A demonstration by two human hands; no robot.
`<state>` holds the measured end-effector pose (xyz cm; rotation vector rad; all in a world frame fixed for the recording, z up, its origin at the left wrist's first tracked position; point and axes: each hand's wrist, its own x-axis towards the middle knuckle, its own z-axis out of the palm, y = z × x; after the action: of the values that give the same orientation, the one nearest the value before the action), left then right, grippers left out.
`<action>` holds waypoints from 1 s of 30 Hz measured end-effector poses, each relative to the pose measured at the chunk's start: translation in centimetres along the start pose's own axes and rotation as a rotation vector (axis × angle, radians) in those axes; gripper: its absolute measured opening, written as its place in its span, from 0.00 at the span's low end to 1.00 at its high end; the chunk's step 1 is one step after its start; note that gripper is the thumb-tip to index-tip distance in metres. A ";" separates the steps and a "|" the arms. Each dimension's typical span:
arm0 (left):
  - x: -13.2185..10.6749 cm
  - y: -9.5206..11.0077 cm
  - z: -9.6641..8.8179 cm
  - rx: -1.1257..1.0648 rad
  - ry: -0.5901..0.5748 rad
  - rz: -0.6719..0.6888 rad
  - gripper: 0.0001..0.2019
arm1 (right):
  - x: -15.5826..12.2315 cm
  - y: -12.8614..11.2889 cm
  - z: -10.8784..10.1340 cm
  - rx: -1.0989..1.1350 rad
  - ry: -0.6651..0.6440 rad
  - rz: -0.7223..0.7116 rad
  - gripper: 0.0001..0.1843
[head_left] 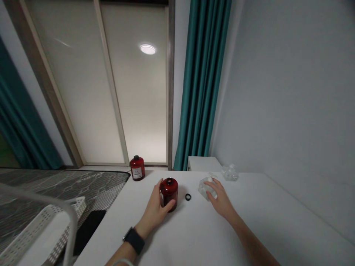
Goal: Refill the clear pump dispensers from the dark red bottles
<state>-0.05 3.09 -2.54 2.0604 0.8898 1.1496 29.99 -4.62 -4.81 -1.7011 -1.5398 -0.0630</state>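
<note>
My left hand [156,208] is wrapped round a dark red bottle [169,188] that stands upright and uncapped on the white table [194,236]. A small black cap ring [188,197] lies on the table just right of that bottle. My right hand [220,199] rests on a clear glass bottle [205,187], fingers curled over it. A dark watch sits on my left wrist.
A second red bottle [137,167] stands at the table's far left corner. Another clear glass bottle [230,172] sits near the wall, beside a white box [202,163]. A white basket [41,229] and grey mattress lie to the left; teal curtains hang behind.
</note>
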 end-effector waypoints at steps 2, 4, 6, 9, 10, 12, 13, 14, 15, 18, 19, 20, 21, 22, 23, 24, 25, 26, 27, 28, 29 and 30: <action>-0.1 0.0 -0.4 0.080 0.015 0.067 0.39 | 0.0 -0.5 -0.7 0.061 -0.018 0.003 0.19; -0.3 0.3 -0.8 0.183 0.063 0.165 0.36 | -0.2 -1.5 -1.4 0.151 -0.048 0.013 0.18; -0.4 0.9 -1.1 0.268 0.125 0.265 0.32 | -0.7 -2.9 -2.1 0.238 -0.074 0.025 0.16; -0.8 1.9 -1.3 0.314 0.183 0.387 0.28 | -1.6 -5.7 -2.7 0.327 -0.133 0.022 0.14; -1.0 2.3 -1.3 0.313 0.187 0.423 0.26 | -2.0 -6.7 -2.8 0.356 -0.156 0.019 0.14; -1.4 2.9 -1.3 0.292 0.152 0.495 0.21 | -2.9 -8.6 -2.8 0.407 -0.211 -0.012 0.13; -1.7 3.3 -1.3 0.272 0.110 0.526 0.18 | -3.4 -9.5 -2.6 0.429 -0.236 -0.027 0.14; -1.9 3.6 -1.3 0.246 0.057 0.543 0.14 | -3.9 -10.3 -2.5 0.453 -0.258 -0.040 0.15; -2.2 3.8 -1.2 0.215 0.003 0.539 0.11 | -4.4 -11.0 -2.3 0.473 -0.277 -0.048 0.16; -2.8 4.6 -1.1 0.121 -0.140 0.401 0.10 | -5.9 -12.3 -1.6 0.506 -0.332 -0.046 0.19; -2.9 4.9 -1.0 0.103 -0.190 0.346 0.10 | -6.3 -12.4 -1.4 0.508 -0.347 -0.044 0.19; -3.0 5.1 -0.9 0.092 -0.237 0.298 0.11 | -6.7 -12.5 -1.2 0.507 -0.359 -0.043 0.20; -3.1 5.3 -0.9 0.085 -0.276 0.264 0.10 | -7.0 -12.4 -1.0 0.506 -0.368 -0.041 0.20; -3.2 5.5 -0.8 0.080 -0.310 0.245 0.09 | -7.3 -12.3 -0.9 0.506 -0.368 -0.038 0.21; -3.3 5.7 -0.7 0.070 -0.337 0.234 0.08 | -7.4 -12.2 -0.7 0.511 -0.365 -0.033 0.21; -3.3 5.9 -0.6 0.053 -0.355 0.225 0.08 | -7.5 -12.0 -0.6 0.520 -0.368 -0.028 0.22; -3.4 5.9 -0.5 0.030 -0.368 0.214 0.09 | -7.6 -11.8 -0.4 0.534 -0.374 -0.019 0.24; -3.4 6.0 -0.4 0.006 -0.380 0.203 0.09 | -7.6 -11.6 -0.3 0.550 -0.386 -0.010 0.25; -3.4 5.9 -0.2 -0.015 -0.388 0.191 0.09 | -7.6 -11.5 -0.2 0.567 -0.397 -0.001 0.26; -3.4 5.9 -0.1 -0.032 -0.388 0.175 0.08 | -7.5 -11.4 -0.1 0.584 -0.409 0.005 0.27; -3.3 5.9 0.0 -0.045 -0.378 0.157 0.07 | -7.5 -11.3 -0.1 0.597 -0.417 0.009 0.28; -3.2 5.8 0.1 -0.055 -0.371 0.142 0.05 | -7.5 -11.3 0.0 0.609 -0.421 0.011 0.29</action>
<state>0.28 -2.90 0.37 2.2204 0.5345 0.8092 18.54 -11.58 -2.90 -1.2723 -1.6223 0.7387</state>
